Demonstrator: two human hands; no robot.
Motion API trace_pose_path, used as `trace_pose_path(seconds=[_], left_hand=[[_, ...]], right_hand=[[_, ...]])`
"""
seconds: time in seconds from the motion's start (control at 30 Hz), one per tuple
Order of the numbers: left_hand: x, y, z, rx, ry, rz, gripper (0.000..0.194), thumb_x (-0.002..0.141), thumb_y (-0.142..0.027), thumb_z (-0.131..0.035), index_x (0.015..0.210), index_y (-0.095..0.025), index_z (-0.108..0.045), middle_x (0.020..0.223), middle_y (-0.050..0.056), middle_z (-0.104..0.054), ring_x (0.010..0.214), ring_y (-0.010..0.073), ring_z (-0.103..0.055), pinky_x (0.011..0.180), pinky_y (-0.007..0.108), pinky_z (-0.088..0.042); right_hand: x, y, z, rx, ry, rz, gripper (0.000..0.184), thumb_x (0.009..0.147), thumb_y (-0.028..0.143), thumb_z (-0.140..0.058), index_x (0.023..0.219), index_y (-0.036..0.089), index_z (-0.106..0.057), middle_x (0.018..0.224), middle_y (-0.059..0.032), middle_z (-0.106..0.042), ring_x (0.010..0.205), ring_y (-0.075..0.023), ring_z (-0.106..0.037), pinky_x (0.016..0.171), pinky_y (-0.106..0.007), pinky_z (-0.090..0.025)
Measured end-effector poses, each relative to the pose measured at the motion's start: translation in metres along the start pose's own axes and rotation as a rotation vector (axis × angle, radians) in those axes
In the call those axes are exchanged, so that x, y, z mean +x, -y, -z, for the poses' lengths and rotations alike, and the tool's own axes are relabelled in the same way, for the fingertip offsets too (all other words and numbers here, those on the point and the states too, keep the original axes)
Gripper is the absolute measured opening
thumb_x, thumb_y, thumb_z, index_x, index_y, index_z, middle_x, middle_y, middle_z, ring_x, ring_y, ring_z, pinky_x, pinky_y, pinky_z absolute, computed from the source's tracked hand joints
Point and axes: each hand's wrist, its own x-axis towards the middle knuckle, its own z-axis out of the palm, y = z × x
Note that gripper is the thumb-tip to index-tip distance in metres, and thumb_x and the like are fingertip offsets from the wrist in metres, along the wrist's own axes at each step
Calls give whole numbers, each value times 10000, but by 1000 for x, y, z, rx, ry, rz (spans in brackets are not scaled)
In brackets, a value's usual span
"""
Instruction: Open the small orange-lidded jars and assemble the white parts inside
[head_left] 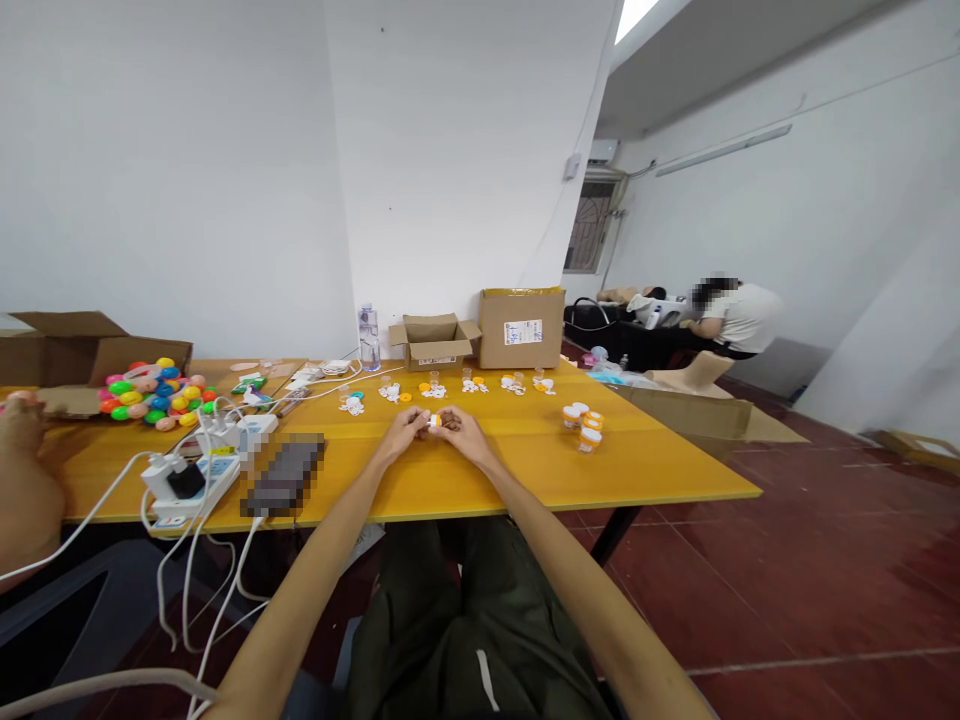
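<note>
My left hand (405, 432) and my right hand (460, 433) meet above the near middle of the table. Between their fingertips is a small white-and-orange plastic part (435, 422), which both hands grip. Its finer shape is too small to make out. Beyond the hands lie several little heaps of white and orange plastic pieces (433, 389), with small clear cups (467, 374) beside them. To the right of my hands stand several clear containers with orange-and-white tops (589, 438), grouped close together.
An open carton (433, 345), a closed box (523, 330) and a water bottle (369, 340) line the back edge. At left are colourful balls (154, 395), a power strip (214, 470) with cables and a phone (285, 475). Another person's arm (28, 480) reaches in; someone (739, 318) sits bent over far right.
</note>
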Motion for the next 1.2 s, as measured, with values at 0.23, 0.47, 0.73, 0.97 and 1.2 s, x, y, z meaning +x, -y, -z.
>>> trace_pose_path(seconds=[0.23,0.47,0.73,0.97,1.2], left_hand=[[2,2,0,0,-9,-5,423,734,-605,-712,694,-201,-595,595,-34,-553,626,147,-569,647,279,-470],[2,5,0,-4,-14,2,379,732,-562,-732,751,-198,-630,677,-12,-617,690,159,-590,676,282,-471],[3,6,1,-9,0,-22,359,739,-540,-737,784,-194,-653,712,-10,-627,717,156,-581,683,275,-463],[3,5,1,4,5,-22,344,749,-528,-730,768,-194,-649,679,-13,-609,698,159,-578,679,282,-460],[2,3,0,-14,17,-15,382,728,-562,-736,761,-194,-636,673,-20,-605,674,150,-576,676,280,-471]], right_hand=[[0,-1,0,13,9,-23,339,645,435,-790,857,233,-620,788,18,-657,766,-166,-626,742,-304,-511],[1,-3,1,23,8,-17,333,641,430,-803,846,230,-633,799,13,-671,762,-163,-629,743,-304,-517],[2,-5,1,23,3,-15,340,636,430,-815,847,233,-634,770,16,-664,764,-172,-629,746,-313,-524],[1,-2,1,40,12,-33,317,632,410,-803,823,228,-629,758,16,-660,762,-174,-627,748,-320,-519],[1,-1,1,11,20,-10,310,644,426,-794,812,227,-627,746,16,-650,737,-171,-615,723,-314,-509]])
